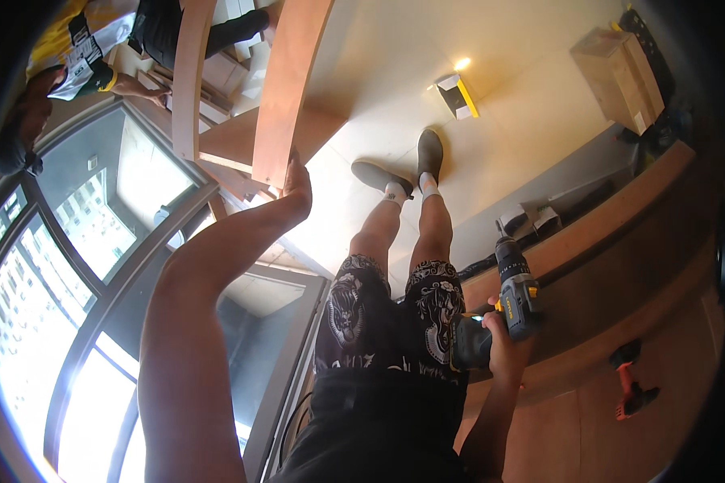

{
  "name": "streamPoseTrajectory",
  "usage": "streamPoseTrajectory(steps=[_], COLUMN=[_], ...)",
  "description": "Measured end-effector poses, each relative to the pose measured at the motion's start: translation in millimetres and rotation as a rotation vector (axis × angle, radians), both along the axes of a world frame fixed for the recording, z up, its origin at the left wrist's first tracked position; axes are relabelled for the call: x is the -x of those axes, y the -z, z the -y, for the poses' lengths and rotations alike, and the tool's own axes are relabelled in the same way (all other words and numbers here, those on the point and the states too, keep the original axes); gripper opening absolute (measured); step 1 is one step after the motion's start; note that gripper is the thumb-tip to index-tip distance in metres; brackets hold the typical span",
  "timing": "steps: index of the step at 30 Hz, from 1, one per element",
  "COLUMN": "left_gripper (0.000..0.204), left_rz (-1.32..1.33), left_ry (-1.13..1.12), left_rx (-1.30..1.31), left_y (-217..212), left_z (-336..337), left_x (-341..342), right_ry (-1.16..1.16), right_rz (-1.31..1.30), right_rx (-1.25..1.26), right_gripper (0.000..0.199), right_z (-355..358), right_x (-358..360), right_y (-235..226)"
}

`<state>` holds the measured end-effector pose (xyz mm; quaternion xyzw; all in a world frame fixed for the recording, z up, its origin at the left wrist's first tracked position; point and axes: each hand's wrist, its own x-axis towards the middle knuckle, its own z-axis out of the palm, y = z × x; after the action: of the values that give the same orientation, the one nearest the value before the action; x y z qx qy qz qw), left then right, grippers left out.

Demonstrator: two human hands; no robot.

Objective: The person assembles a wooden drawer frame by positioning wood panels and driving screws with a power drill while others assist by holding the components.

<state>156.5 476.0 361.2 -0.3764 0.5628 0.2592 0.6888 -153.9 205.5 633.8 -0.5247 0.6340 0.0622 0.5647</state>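
Note:
At the upper left, my left hand (298, 190) is closed on the lower end of a long wooden board (285, 97), part of a raised wooden frame. The board hides some of its fingers. A second upright board (188, 80) runs beside it, joined by a crosspiece near the bottom. On the right, my right hand (506, 348) grips the handle of a grey and black cordless drill (518, 291). The drill's chuck points up and away from me, apart from the wood.
A co-worker's hand (141, 90) reaches toward stacked wood pieces at the far left. Glazed windows (80, 217) fill the left side. A small yellow-and-black box (457, 97) and a cardboard box (618, 76) lie farther off. An orange-and-black power tool (627, 378) rests on the wooden surface at right.

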Motion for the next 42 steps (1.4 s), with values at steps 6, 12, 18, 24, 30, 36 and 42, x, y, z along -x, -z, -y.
streamPoseTrajectory(steps=[6, 12, 18, 24, 30, 36, 42], left_gripper=[0.045, 0.066, 0.066, 0.076, 0.070, 0.060, 0.050], left_rz=[0.043, 0.265, -0.447, -0.574, -0.356, -0.121, -0.374], left_ry=[-0.174, -0.072, -0.821, -1.428, -1.922, -2.096, -2.097], left_rx=[0.114, 0.208, 0.817, 0.908, 1.050, 1.238, 1.630], left_y=[25, 29, -60, -121, -171, -187, -212], left_z=[-16, -43, 51, 6, -97, -188, -152], left_x=[6, 18, 73, 157, 166, 131, 117], right_ry=[-0.008, -0.163, -0.105, 0.057, 0.092, -0.016, -0.314], right_rz=[-0.011, 0.045, 0.037, 0.246, 0.468, 0.437, 0.478], right_rx=[-0.003, 0.006, 0.070, 0.115, 0.167, 0.222, 0.486], right_gripper=[0.041, 0.040, 0.032, 0.031, 0.034, 0.037, 0.056], right_z=[-2, 2, -18, -30, -43, -44, -60], right_x=[-5, -2, 14, 34, 11, 7, -5], right_y=[0, 0, -3, 14, -36, -43, -53])
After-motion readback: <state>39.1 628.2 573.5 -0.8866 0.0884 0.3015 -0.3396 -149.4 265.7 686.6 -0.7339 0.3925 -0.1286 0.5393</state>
